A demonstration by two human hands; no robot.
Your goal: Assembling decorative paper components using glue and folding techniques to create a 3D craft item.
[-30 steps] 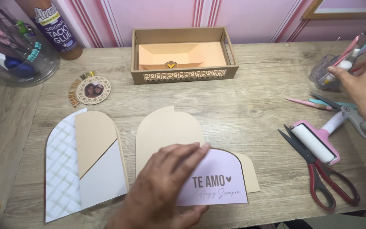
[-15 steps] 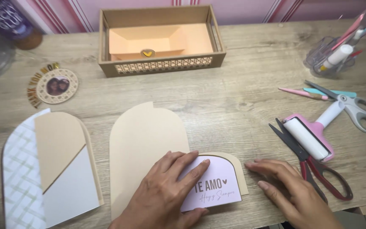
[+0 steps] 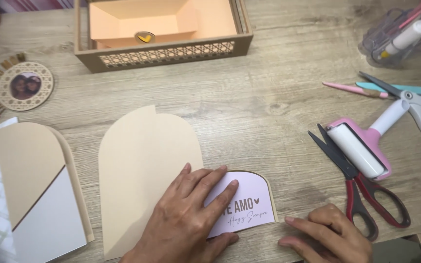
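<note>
My left hand (image 3: 186, 214) lies flat with spread fingers on a small lilac printed card (image 3: 249, 204) that sits on a tan arch-shaped backing. The palm also covers the edge of a larger beige arched card (image 3: 142, 165). My right hand (image 3: 327, 238) rests on the wooden table just right of the lilac card, fingers curled loosely, holding nothing. Red-handled scissors (image 3: 366, 195) lie close to its right.
A second arched card (image 3: 35, 185) with white and lattice panels lies at the left. A wooden box (image 3: 171, 48) with a peach envelope stands at the back. A pink roller (image 3: 361, 146), grey scissors (image 3: 415, 107), craft knives, a tool cup (image 3: 395, 34) and a round photo ornament (image 3: 23, 87) surround the work.
My right hand came down from the tool cup at the far right to the table beside the lilac card. The left hand stayed pressing the card. The view shifted closer.
</note>
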